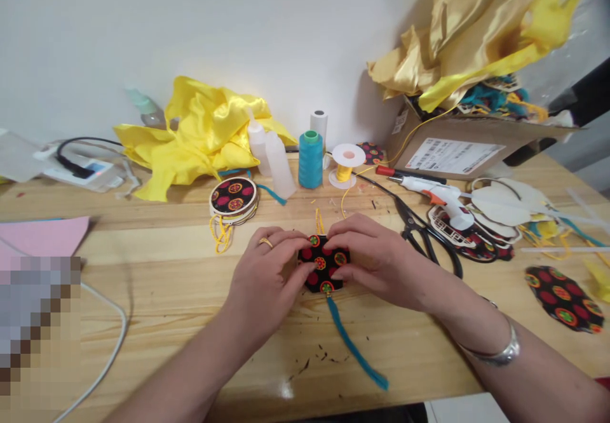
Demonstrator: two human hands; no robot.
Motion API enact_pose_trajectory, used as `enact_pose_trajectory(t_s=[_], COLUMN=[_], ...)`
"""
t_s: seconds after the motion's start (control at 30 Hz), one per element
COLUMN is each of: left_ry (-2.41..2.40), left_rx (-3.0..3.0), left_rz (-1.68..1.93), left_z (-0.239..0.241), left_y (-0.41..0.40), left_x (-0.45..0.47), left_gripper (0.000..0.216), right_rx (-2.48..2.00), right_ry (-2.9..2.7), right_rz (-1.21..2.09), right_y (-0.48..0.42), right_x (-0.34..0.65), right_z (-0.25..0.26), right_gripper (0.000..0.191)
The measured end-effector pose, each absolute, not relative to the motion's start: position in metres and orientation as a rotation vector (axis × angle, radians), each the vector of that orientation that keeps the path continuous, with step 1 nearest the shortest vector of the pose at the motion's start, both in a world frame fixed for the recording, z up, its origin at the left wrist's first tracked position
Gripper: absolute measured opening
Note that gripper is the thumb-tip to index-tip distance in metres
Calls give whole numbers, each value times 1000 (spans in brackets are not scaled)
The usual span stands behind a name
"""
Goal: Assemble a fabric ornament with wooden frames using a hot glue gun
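A small black fabric-covered piece [325, 263] with red and green round patterns lies on the wooden table [157, 283] between both hands. My left hand [264, 277], wearing a ring, presses its left edge with fingers and thumb. My right hand [376, 259], with a silver bangle at the wrist, presses its right edge. A teal tassel [355, 347] hangs from the piece's near end toward me, and a short yellow cord loop [319, 221] sticks out at its far end.
Black scissors [424, 232] and a white glue gun [436, 193] lie right of my hands. Behind stand a teal thread spool [310, 159], a yellow cord reel [347, 164], squeeze bottles [279, 164], a round patterned stack [233, 197], yellow satin [200, 134] and a cardboard box [452, 147].
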State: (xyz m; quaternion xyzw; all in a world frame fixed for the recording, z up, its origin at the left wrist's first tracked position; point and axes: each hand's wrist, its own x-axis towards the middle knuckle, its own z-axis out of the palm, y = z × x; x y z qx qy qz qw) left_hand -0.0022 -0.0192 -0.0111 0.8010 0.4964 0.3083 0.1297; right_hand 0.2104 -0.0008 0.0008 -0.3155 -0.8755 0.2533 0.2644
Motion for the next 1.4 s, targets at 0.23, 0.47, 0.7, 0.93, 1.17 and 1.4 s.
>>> enact_pose_trajectory(t_s=[0.23, 0.47, 0.7, 0.93, 1.17, 1.4], left_ry=[1469, 1500, 1536, 1432, 1216, 1293], left_rx=[2359, 2395, 2379, 2400, 2518, 2506], left_rz=[840, 781, 785, 919, 792, 653], left_z=[-11, -15, -18, -14, -17, -21], left_y=[-15, -15, -16, -15, -20, -20], left_x=[-7, -5, -7, -4, -2, -3], left_gripper=[9, 13, 14, 14, 24, 24], right_rx=[-780, -832, -855, -939, -969, -992], right_ry=[-2449, -2493, -2505, -2413, -2464, -2502], right_rz=[659, 672, 700, 586, 546, 589], right_y=[4, 5, 4, 9, 10, 10], right_x=[213, 212, 212, 222, 222, 219], right_z=[-2, -4, -5, -3, -3, -7], right_gripper=[13, 9, 10, 15, 16, 15])
